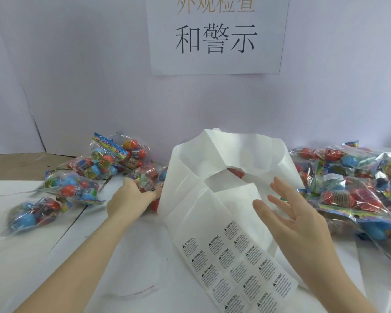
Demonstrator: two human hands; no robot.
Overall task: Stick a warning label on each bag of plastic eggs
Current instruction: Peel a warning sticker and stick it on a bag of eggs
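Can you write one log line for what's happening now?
left hand: holding egg bag | right hand: open over label sheet | label: not stuck

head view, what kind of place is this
Probably a packing or inspection bench in a toy factory: piles of bagged plastic eggs on both sides, a sheet of warning labels in the middle, and a printed station sign on the wall.

**Hands over the label sheet, egg bags on both sides**

The left hand (131, 197) grips a clear plastic bag of red and blue eggs (145, 180) beside a long white backing sheet of printed warning labels (230, 256), which curls upward at its far end. The right hand (289, 213) hovers above the sheet, fingers spread (holding nothing). Loose egg bags (81, 177) lie left; a heaped pile of bags (357, 184) lies right on the white table (54, 249).
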